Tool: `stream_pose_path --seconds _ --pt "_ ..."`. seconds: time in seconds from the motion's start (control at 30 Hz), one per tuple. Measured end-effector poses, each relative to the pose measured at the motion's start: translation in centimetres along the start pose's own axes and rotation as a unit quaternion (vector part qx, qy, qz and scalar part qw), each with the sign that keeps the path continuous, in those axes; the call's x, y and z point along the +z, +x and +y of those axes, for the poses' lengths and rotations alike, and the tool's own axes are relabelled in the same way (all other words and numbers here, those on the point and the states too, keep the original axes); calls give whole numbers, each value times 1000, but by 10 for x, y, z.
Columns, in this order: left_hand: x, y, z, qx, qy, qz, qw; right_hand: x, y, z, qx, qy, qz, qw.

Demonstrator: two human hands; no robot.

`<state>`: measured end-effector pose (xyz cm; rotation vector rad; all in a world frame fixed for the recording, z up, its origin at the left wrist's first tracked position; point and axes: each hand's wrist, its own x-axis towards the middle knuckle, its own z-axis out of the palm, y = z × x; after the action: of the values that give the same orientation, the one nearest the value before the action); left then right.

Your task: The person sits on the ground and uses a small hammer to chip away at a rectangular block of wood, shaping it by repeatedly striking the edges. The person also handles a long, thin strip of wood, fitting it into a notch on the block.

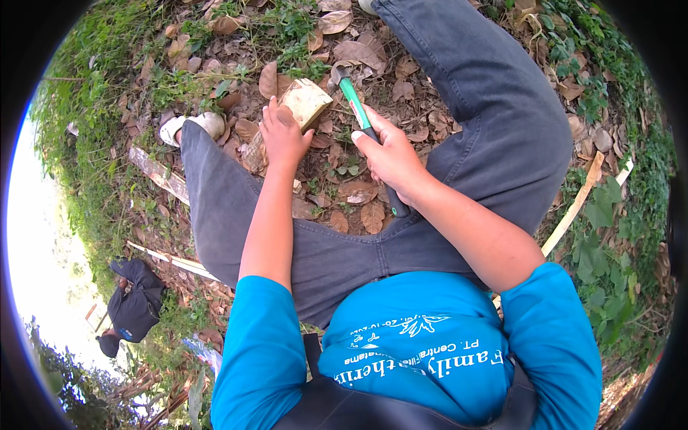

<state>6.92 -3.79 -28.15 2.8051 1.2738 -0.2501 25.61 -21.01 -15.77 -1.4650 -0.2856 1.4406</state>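
My right hand [392, 154] is wrapped round the dark grip of a hammer [350, 97], which has a green shaft and a metal head. The hammer's head points up and away, just right of a thick wooden block [307, 100]. Over the block's left side lies my left hand [284, 136], its fingers bent across the wood and thumb spread toward the hammer. A pale cut face of the block shows; part of it is hidden under the hand. Head and block appear close, but whether they touch I cannot tell.
Dry brown leaves [373, 215] cover the ground between my bent legs. Wooden strips lie at the left [159, 172] and right [575, 204]. Green plants [602, 215] grow at the right. Another person in dark clothes [136, 301] is at the lower left.
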Motion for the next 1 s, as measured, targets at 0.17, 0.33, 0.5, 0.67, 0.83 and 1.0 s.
stream_pose_path --seconds 0.17,0.33,0.5,0.67,0.83,1.0 --pt "3 24 -24 14 -45 -58 997 -5 0 3 15 -3 5 1000" --pt "1 26 -47 74 -11 -52 996 -5 3 7 -1 -1 16 1000" --pt "-16 28 -42 136 -45 86 986 -6 2 5 7 7 14 1000" --pt "8 21 -41 -88 -350 148 921 -1 -5 -2 31 25 -11 999" --pt "20 19 -6 -227 -564 136 782 4 -5 1 23 32 -24 999" --pt "21 20 4 -143 -575 169 787 5 -3 5 29 25 -19 999"
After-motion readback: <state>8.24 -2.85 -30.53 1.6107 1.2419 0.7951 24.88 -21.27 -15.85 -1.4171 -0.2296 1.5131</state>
